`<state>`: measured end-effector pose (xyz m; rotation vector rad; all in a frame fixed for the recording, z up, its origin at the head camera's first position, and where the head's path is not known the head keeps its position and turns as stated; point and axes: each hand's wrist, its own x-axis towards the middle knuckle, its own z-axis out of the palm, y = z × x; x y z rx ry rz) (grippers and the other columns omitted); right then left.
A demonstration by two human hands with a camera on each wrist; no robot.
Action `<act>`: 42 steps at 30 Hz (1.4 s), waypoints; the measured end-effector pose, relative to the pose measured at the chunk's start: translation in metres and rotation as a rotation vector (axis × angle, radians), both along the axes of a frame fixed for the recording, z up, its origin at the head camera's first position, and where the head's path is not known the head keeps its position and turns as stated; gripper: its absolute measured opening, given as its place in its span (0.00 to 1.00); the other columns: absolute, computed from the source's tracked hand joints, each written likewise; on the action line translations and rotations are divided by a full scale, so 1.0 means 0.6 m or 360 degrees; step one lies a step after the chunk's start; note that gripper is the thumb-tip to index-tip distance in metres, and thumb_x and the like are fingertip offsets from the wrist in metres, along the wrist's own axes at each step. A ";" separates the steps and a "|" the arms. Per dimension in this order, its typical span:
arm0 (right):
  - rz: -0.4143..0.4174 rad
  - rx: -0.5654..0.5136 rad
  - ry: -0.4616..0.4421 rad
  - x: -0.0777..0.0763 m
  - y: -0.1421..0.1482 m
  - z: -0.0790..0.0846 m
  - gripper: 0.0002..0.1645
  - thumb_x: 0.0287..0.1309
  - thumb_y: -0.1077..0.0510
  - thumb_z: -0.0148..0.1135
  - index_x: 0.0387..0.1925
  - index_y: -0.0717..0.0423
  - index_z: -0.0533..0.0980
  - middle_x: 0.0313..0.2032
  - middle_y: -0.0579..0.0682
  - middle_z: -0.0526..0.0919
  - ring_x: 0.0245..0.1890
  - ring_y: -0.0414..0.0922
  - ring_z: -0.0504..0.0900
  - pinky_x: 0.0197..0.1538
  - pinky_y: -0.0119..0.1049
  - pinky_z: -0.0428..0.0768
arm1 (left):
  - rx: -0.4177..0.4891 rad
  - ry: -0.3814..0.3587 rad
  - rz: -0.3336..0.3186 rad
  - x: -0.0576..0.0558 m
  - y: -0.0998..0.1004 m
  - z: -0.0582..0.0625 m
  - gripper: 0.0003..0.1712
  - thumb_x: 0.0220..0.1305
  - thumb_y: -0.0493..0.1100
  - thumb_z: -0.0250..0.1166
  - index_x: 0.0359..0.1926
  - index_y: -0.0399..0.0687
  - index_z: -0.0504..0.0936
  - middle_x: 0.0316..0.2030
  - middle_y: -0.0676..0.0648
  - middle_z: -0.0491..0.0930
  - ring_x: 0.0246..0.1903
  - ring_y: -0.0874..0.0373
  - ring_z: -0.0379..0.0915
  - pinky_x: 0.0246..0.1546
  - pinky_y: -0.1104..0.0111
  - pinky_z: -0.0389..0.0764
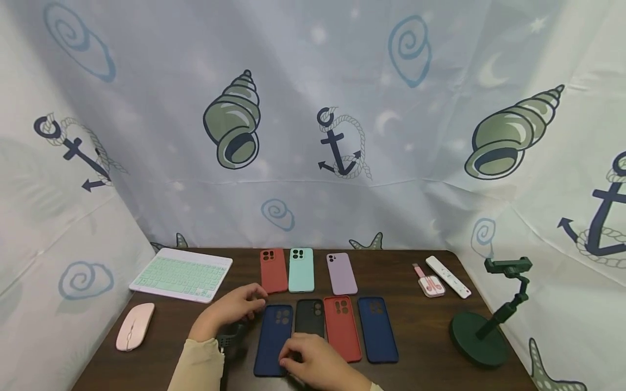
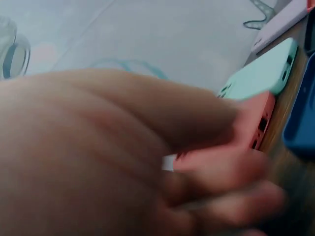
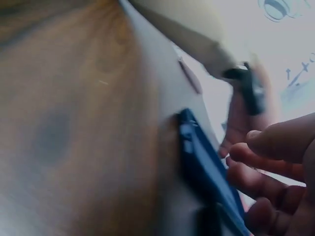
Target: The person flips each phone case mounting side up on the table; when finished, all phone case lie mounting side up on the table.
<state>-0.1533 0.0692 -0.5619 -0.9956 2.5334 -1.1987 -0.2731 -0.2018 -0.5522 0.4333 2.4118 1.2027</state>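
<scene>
In the head view's lower middle, the left hand (image 1: pixel 236 307) has loosely bent fingers and grasps nothing; its fingertips are beside the upper left corner of the dark blue case (image 1: pixel 271 345). The right hand (image 1: pixel 313 359) is also loosely curled around nothing, at that case's lower right edge; I cannot tell whether it touches.

The dark blue case lies flat at bottom centre, slightly slanted, a slim rounded rectangle with camera cutouts near its top, right of its middle. The left wrist view shows its raised rim at the right edge.

Just right of it, the black case (image 1: pixel 310 317) is partly covered by the right hand. Next come the bright red case (image 1: pixel 344 332) and, lower right of centre, the second blue case (image 1: pixel 379 336). Above this row lie the dull red case (image 1: pixel 274 278), the mint case (image 1: pixel 301 278) and the lilac case (image 1: pixel 343 278).

At lower left are a white keyboard (image 1: pixel 181 274) with mint keys and a pale pink mouse (image 1: pixel 135 327). At lower right are a pink-and-white gadget (image 1: pixel 431 286), a white bar (image 1: pixel 448 277) and a green stand (image 1: pixel 479 342).
</scene>
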 end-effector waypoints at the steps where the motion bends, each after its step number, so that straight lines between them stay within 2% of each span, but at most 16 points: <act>1: -0.0016 -0.0060 -0.0060 -0.005 0.001 0.003 0.06 0.69 0.48 0.63 0.40 0.40 0.84 0.34 0.30 0.81 0.32 0.24 0.76 0.36 0.22 0.77 | 0.0064 0.0036 0.0062 -0.005 -0.006 -0.006 0.17 0.74 0.49 0.61 0.57 0.45 0.78 0.36 0.41 0.81 0.32 0.51 0.78 0.32 0.60 0.80; 4: -0.0105 -0.0166 -0.0262 -0.028 0.001 0.013 0.07 0.68 0.47 0.63 0.38 0.42 0.85 0.30 0.33 0.83 0.28 0.27 0.78 0.33 0.25 0.77 | 0.0235 0.0165 0.0259 -0.022 -0.021 -0.029 0.15 0.75 0.45 0.60 0.56 0.43 0.77 0.39 0.37 0.80 0.34 0.51 0.79 0.34 0.62 0.81; 7: -0.0158 -0.0223 -0.0480 -0.064 -0.003 0.022 0.10 0.69 0.47 0.62 0.41 0.45 0.85 0.28 0.39 0.85 0.26 0.35 0.80 0.31 0.31 0.78 | 0.0409 0.0243 0.0426 -0.039 -0.026 -0.054 0.14 0.74 0.41 0.60 0.57 0.41 0.77 0.43 0.35 0.80 0.37 0.51 0.80 0.36 0.63 0.83; 9: -0.0188 -0.0246 -0.0577 -0.093 -0.007 0.026 0.12 0.70 0.47 0.61 0.44 0.48 0.84 0.30 0.43 0.86 0.28 0.42 0.82 0.32 0.36 0.79 | 0.0480 0.0290 0.0470 -0.050 -0.023 -0.067 0.15 0.74 0.39 0.60 0.57 0.40 0.77 0.47 0.34 0.80 0.40 0.51 0.80 0.38 0.63 0.84; 11: -0.0238 -0.0281 -0.0613 -0.123 -0.012 0.027 0.14 0.71 0.49 0.60 0.48 0.52 0.82 0.33 0.48 0.87 0.30 0.49 0.83 0.33 0.40 0.80 | 0.0522 0.0329 0.0486 -0.061 -0.016 -0.072 0.16 0.73 0.39 0.62 0.58 0.40 0.76 0.49 0.34 0.79 0.43 0.49 0.80 0.41 0.63 0.84; 13: -0.0332 -0.0318 -0.0626 -0.151 -0.018 0.024 0.16 0.72 0.50 0.60 0.52 0.55 0.80 0.35 0.53 0.87 0.32 0.55 0.83 0.33 0.44 0.80 | 0.0492 0.0366 0.0484 -0.072 -0.010 -0.077 0.18 0.72 0.40 0.63 0.59 0.42 0.75 0.52 0.36 0.78 0.46 0.48 0.79 0.42 0.63 0.83; 15: -0.0438 -0.0334 -0.0616 -0.178 -0.022 0.020 0.18 0.71 0.51 0.60 0.56 0.56 0.77 0.37 0.57 0.87 0.31 0.57 0.82 0.30 0.44 0.79 | 0.0451 0.0372 0.0471 -0.087 -0.003 -0.078 0.21 0.72 0.41 0.64 0.62 0.43 0.73 0.55 0.37 0.76 0.50 0.47 0.79 0.45 0.62 0.82; 19: -0.0607 -0.0319 -0.0599 -0.222 -0.028 0.013 0.24 0.70 0.52 0.61 0.63 0.55 0.73 0.39 0.62 0.86 0.24 0.52 0.79 0.22 0.40 0.73 | 0.0407 0.0343 0.0485 -0.111 0.011 -0.078 0.28 0.71 0.42 0.65 0.68 0.45 0.69 0.60 0.37 0.72 0.56 0.44 0.77 0.49 0.57 0.81; 22: -0.0701 -0.0269 -0.0582 -0.247 -0.034 0.018 0.26 0.69 0.51 0.62 0.64 0.54 0.72 0.38 0.61 0.85 0.16 0.46 0.73 0.17 0.37 0.67 | 0.0354 0.0345 0.0506 -0.115 0.021 -0.075 0.30 0.70 0.43 0.66 0.70 0.45 0.68 0.60 0.36 0.70 0.56 0.43 0.77 0.50 0.54 0.81; 24: -0.0738 -0.0214 -0.0556 -0.263 -0.043 0.024 0.27 0.69 0.50 0.62 0.64 0.54 0.73 0.33 0.58 0.84 0.13 0.44 0.68 0.16 0.36 0.64 | 0.0278 0.0376 0.0525 -0.112 0.025 -0.076 0.30 0.70 0.43 0.66 0.69 0.45 0.69 0.59 0.37 0.71 0.55 0.43 0.77 0.49 0.54 0.81; 27: -0.0745 -0.0082 -0.0512 -0.280 -0.063 0.022 0.30 0.68 0.49 0.62 0.67 0.56 0.72 0.22 0.49 0.78 0.11 0.42 0.63 0.16 0.37 0.63 | 0.0179 0.0450 0.0556 -0.099 0.023 -0.080 0.31 0.69 0.42 0.67 0.70 0.44 0.69 0.58 0.38 0.71 0.54 0.45 0.77 0.51 0.54 0.81; 30: -0.0735 0.0108 -0.0410 -0.286 -0.078 0.004 0.33 0.67 0.48 0.63 0.70 0.54 0.69 0.15 0.41 0.70 0.13 0.39 0.63 0.19 0.36 0.65 | 0.0136 0.0493 0.0595 -0.083 0.018 -0.086 0.32 0.68 0.40 0.67 0.70 0.42 0.70 0.56 0.39 0.71 0.53 0.47 0.76 0.52 0.55 0.80; 33: -0.0689 0.0242 -0.0279 -0.287 -0.085 -0.013 0.37 0.65 0.49 0.66 0.72 0.52 0.68 0.12 0.41 0.68 0.13 0.40 0.63 0.20 0.37 0.64 | 0.0125 0.0518 0.0604 -0.074 0.013 -0.089 0.32 0.67 0.38 0.68 0.70 0.42 0.70 0.55 0.39 0.71 0.52 0.49 0.75 0.51 0.59 0.79; 37: -0.0666 0.0287 -0.0140 -0.290 -0.082 -0.022 0.39 0.63 0.48 0.68 0.73 0.50 0.68 0.14 0.46 0.73 0.14 0.40 0.64 0.21 0.37 0.64 | 0.0134 0.0556 0.0579 -0.080 0.018 -0.091 0.32 0.67 0.37 0.67 0.71 0.42 0.70 0.58 0.38 0.70 0.52 0.50 0.76 0.48 0.63 0.79; 42: -0.0683 0.0139 -0.0315 -0.298 -0.065 -0.021 0.39 0.65 0.47 0.66 0.74 0.48 0.66 0.16 0.44 0.74 0.13 0.40 0.66 0.20 0.37 0.70 | 0.0158 0.0523 0.0580 -0.093 0.030 -0.088 0.32 0.67 0.37 0.67 0.70 0.45 0.71 0.59 0.38 0.71 0.52 0.51 0.76 0.49 0.61 0.79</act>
